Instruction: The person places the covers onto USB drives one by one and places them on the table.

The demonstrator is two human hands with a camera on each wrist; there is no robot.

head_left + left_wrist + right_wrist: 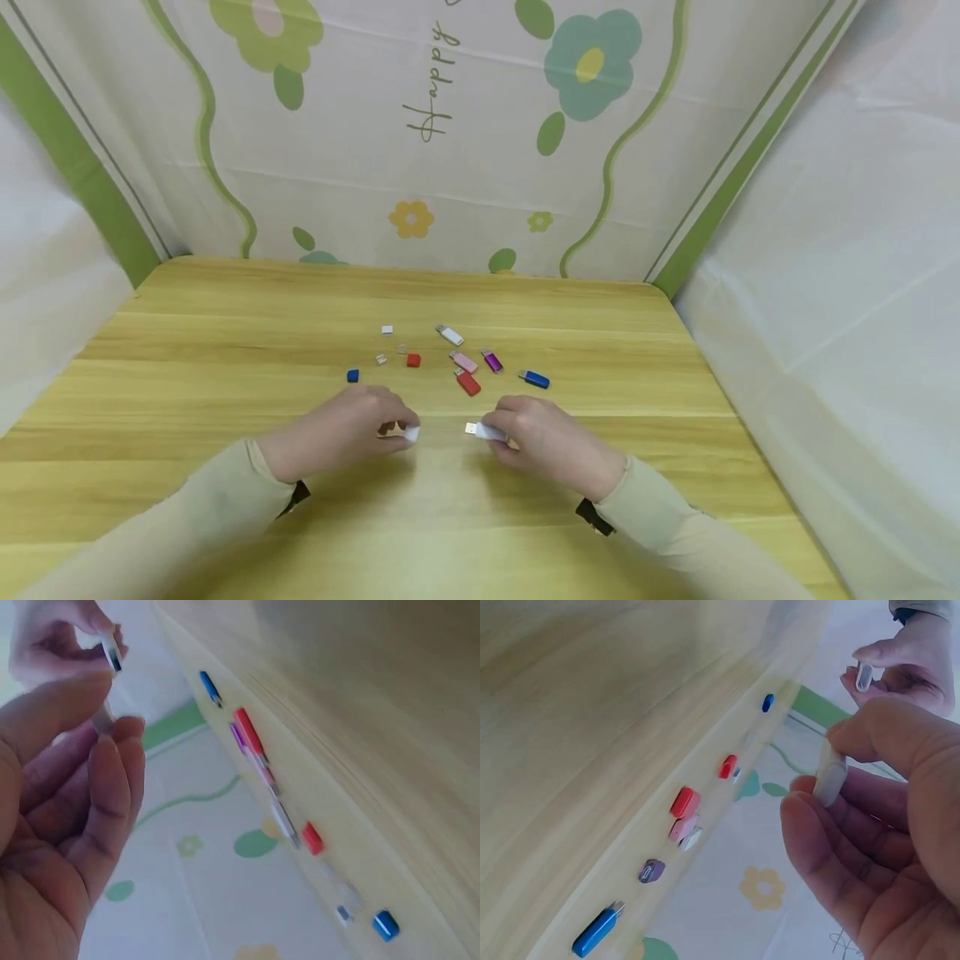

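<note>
My left hand (347,431) pinches a small white cap (411,434) between thumb and fingers. In the right wrist view the open end of that cap (864,676) shows. Across a short gap, my right hand (550,442) pinches a white USB flash drive (491,432) by its body. Its bare metal plug points left toward the cap. In the left wrist view the flash drive (112,651) appears beyond the left fingertips, its plug end facing the camera. Both hands are above the front middle of the wooden table (450,533).
Beyond the hands lie uncapped flash drives: white (451,335), pink (463,362), red (467,382), purple (492,361) and blue (535,379). Loose caps lie to their left: blue (352,376), red (413,360), white (387,330). A flowered curtain (465,167) hangs behind the table.
</note>
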